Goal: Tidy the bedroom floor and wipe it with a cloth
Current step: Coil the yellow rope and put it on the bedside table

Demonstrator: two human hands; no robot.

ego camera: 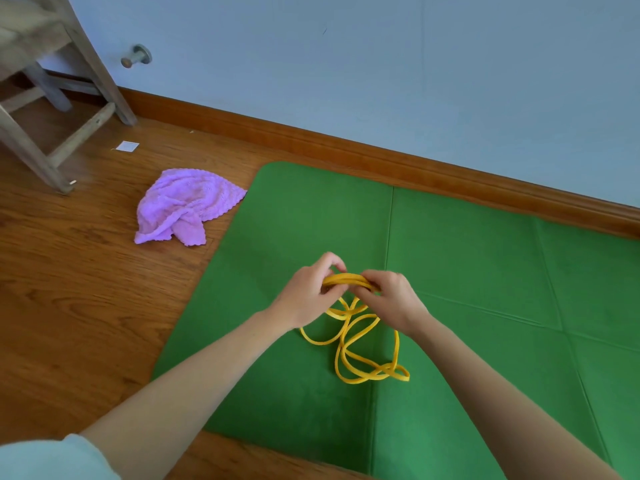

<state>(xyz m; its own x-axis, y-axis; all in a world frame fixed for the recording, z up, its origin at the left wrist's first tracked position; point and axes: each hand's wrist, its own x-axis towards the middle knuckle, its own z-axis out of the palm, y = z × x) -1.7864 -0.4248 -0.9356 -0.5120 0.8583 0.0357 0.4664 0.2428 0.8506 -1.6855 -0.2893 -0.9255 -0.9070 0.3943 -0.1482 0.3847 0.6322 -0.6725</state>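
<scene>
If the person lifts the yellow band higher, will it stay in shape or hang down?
The flat yellow elastic band probably hangs limp: its free loops sprawl on the green foam mat. It seems light, since the left hand and right hand merely pinch the gathered part. Loops cross, so it may tangle.

Two bare forearms enter from the lower edge of the view, each ending in a bare hand: left hand (304,299), right hand (394,301). The left arm carries a pale blue-green sleeve (52,459), pushed up above the elbow. No rings, watch or gloves show on either hand.
</scene>
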